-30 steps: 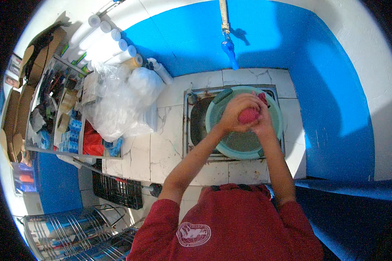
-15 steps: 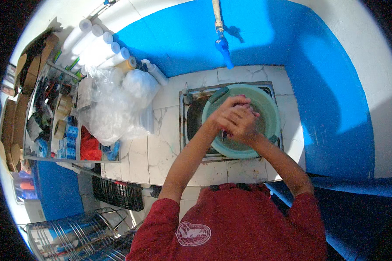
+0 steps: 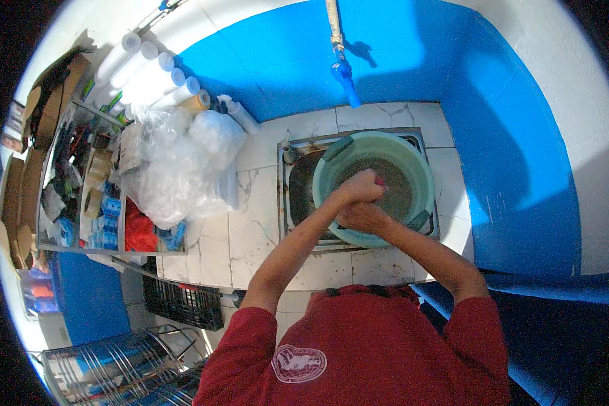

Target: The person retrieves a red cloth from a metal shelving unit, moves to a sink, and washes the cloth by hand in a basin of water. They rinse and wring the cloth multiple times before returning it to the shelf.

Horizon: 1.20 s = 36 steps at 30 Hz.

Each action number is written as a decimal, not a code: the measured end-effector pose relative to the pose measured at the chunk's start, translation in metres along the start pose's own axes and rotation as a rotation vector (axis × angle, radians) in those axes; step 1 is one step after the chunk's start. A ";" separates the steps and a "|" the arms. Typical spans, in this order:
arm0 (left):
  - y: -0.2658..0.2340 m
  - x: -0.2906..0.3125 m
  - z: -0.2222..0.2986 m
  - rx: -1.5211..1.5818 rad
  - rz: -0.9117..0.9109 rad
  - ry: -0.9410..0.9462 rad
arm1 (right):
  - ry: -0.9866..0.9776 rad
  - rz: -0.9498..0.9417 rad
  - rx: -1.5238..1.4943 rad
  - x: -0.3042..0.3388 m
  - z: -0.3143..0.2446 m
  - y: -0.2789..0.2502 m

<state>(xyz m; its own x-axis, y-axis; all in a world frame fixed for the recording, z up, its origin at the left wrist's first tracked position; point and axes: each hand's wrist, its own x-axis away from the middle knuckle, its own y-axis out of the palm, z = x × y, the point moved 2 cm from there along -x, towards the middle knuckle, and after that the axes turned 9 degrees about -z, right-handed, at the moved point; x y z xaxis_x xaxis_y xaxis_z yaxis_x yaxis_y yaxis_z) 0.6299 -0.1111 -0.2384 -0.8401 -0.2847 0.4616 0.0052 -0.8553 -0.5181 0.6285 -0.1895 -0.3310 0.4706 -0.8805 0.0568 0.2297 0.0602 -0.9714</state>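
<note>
Both my hands are over a pale green plastic basin (image 3: 421, 162) with dark grey grips, which holds murky water (image 3: 399, 183). My left hand (image 3: 360, 187) is closed in a fist, with a small pinkish-red spot at its far side that I cannot identify. Just below and touching it, my right hand (image 3: 363, 218) is closed too. Its fingers are turned inward and partly hidden. Whatever lies between the hands, if anything, does not show.
The basin sits in a metal sink (image 3: 296, 196) set in a marbled tile counter (image 3: 257, 237). Above hangs a blue tap (image 3: 345, 81). To the left are clear plastic bags (image 3: 176, 162), white rolls (image 3: 142, 68), a spray bottle (image 3: 239, 114) and a divided shelf box (image 3: 81, 203).
My hands were clasped higher, with the fingers spread over each other. Now they are lower, both closed, with the left above the right. More of the water shows.
</note>
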 end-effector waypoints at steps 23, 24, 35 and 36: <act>0.005 0.012 0.057 -0.076 0.698 0.602 | -0.323 1.406 -2.952 0.032 0.029 -0.101; 0.006 0.015 0.056 -0.091 0.684 0.636 | -0.237 1.493 -2.941 0.026 0.034 -0.101; 0.003 0.026 0.048 0.421 0.705 0.819 | -0.431 1.240 -2.964 0.012 0.037 -0.094; 0.003 0.026 0.046 0.566 0.696 0.807 | -0.303 1.352 -2.954 0.012 0.039 -0.092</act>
<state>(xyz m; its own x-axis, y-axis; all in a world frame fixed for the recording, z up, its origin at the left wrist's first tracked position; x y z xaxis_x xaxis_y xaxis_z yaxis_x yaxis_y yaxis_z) 0.6326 -0.1409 -0.1951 -0.6590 -0.5801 -0.4788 0.6588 -0.7523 0.0048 0.6464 -0.1870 -0.2317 -0.3177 -0.9139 -0.2527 -0.0936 -0.2350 0.9675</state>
